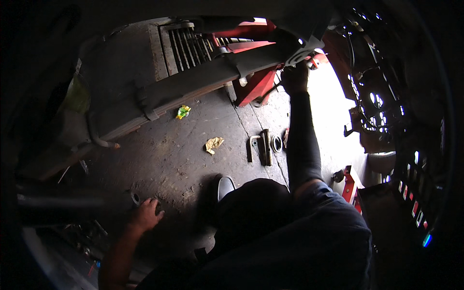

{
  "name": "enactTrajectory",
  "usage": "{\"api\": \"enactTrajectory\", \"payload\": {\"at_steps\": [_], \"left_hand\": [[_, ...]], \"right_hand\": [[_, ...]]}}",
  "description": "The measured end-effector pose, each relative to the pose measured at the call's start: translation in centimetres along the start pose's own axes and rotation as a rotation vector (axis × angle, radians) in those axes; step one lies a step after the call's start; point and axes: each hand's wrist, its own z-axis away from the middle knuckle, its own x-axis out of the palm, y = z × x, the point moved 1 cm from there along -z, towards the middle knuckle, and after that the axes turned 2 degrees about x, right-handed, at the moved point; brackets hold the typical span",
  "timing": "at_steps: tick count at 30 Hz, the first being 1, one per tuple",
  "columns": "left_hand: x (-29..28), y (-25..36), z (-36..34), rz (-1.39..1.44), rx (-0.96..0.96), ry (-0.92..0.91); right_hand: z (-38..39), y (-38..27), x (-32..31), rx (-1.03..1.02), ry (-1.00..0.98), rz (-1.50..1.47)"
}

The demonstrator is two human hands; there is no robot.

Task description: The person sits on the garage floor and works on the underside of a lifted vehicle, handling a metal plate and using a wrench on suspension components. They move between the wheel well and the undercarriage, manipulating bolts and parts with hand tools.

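My right arm, in a black sleeve, stretches out to the end of a leaf spring [193, 79]. My right hand [296, 77] is a dark shape against the spring's metal eye [297, 58]; its fingers are lost in shadow. Low on the left, my left hand [146, 215] is beside the end of a dark tube [72, 203]. Its thumb and fingers curl around a small dark thing that I cannot make out. On the floor lie an L-shaped bar [251, 147], a thick metal pin [267, 147] and a ring [276, 143].
A red stand [256, 88] is under the far part of the spring. Crumpled paper [213, 144] and a green-yellow wrapper [183, 112] lie on the dirty floor. A red metal piece [350, 186] stands at the right. Dark vehicle parts hang along the right.
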Motion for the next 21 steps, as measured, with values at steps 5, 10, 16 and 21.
{"api": "enactTrajectory", "payload": {"at_steps": [5, 10, 16, 21], "left_hand": [[-0.2, -0.3, 0.0, -0.015, -0.023, -0.059], [-0.6, 0.4, -1.0, -0.014, 0.029, -0.113], [0.1, 0.0, -1.3, 0.045, 0.002, -0.065], [0.8, -0.3, -0.7, -0.024, -0.006, -0.133]], "right_hand": [[-0.7, -2.0, -5.4, 0.390, -0.010, -1.177], [-1.7, -2.4, -5.7, -0.103, -0.064, 0.138], [-2.0, -2.0, -6.2, 0.451, -0.034, -1.077], [-1.8, 0.1, -5.8, 0.167, -0.144, -0.710]]}}
